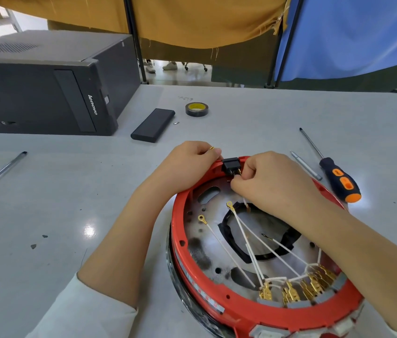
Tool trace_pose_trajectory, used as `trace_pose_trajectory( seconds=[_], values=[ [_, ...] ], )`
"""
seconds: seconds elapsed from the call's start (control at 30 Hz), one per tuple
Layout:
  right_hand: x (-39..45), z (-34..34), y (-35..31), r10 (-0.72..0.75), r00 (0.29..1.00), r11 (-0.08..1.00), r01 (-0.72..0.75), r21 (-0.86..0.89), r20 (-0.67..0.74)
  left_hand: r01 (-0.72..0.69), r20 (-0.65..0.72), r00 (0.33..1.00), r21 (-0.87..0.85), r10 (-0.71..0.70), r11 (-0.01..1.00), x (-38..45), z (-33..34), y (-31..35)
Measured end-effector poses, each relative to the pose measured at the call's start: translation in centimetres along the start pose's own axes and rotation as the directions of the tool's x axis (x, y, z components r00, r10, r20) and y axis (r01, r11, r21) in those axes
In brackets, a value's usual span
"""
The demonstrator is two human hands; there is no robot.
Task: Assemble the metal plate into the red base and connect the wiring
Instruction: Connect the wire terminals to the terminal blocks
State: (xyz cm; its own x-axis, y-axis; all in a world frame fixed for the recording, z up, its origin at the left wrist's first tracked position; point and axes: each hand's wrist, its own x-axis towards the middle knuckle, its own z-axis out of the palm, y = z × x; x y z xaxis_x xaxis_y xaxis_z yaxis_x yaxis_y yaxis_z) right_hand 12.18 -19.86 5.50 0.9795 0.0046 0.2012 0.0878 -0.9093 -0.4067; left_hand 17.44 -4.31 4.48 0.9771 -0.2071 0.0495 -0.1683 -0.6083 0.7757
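A red base (pixel 180 230) sits at the near edge of the tabletop (pixel 46 191), the metal plate (pixel 207 242) seated inside it with white wires (pixel 248 240) crossing over. At its far rim, the left hand (pixel 187 164) pinches a brass terminal (pixel 211 148) beside the black switch (pixel 230 164); the right hand (pixel 270 181) pinches a wire at the switch's prongs. A screwdriver (pixel 339 178) lies toward the right edge.

A pale grey table (pixel 241 111) gleams under overhead light. Behind it hang a mustard curtain (pixel 192 18) and a blue curtain (pixel 351 32) on dark poles, above shiny floor (pixel 180 78).
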Motion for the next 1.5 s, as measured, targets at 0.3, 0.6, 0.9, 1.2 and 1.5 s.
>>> trace_pose_trajectory(
  seconds=[0.3, 0.6, 0.9, 1.2, 1.5],
  values=[
    [-0.4, -0.5, 0.6, 0.022, 0.999, 0.987, -0.028, 0.161, 0.035, -0.012, -0.001, 1.000, 0.008, 0.012, 1.000, -0.1, -0.1, 0.1],
    [-0.5, -0.4, -0.2, 0.003, 1.000, 1.000, -0.003, -0.026, -0.009, -0.001, 0.005, 1.000, 0.026, 0.001, 1.000, -0.1, -0.1, 0.2],
    [-0.3, 0.1, -0.6, -0.004, 1.000, 0.996, 0.003, -0.085, -0.010, -0.013, 0.002, 1.000, 0.034, 0.013, 0.999, -0.1, 0.0, 0.2],
    [-0.4, 0.3, -0.7, -0.001, 1.000, 0.996, 0.000, -0.090, -0.015, -0.023, -0.002, 1.000, 0.057, 0.023, 0.998, -0.1, 0.1, 0.1],
    [-1.3, 0.0, -1.5, -0.162, 0.986, 0.920, 0.133, -0.368, -0.049, -0.021, -0.007, 1.000, 0.080, 0.022, 0.997, -0.3, -0.1, 0.3]
  ],
)
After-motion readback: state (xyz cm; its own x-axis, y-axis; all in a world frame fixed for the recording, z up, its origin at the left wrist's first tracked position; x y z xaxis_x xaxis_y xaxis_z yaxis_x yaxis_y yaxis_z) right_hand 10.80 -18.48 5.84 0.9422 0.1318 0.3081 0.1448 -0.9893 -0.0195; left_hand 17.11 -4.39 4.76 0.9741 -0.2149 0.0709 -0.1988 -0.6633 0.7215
